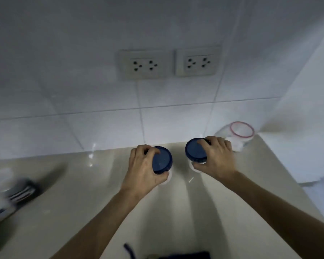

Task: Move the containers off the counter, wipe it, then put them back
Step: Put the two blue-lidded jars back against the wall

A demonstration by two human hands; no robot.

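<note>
Two clear jars with dark blue round lids stand side by side near the back of the beige counter (94, 193). My left hand (142, 169) grips the left jar (162, 160) from its left side, fingers over the lid's rim. My right hand (216, 157) grips the right jar (195, 151) from its right side in the same way. The jar bodies are mostly hidden under the lids and my hands. I cannot tell whether the jars rest on the counter or are lifted slightly.
A clear plastic bag with a red-rimmed opening (240, 133) leans in the back right corner. Blurred containers and a dark striped item (17, 191) sit at the left edge. Two wall sockets (168, 63) are on the tiled wall. A dark blue object (183, 256) lies at the front edge.
</note>
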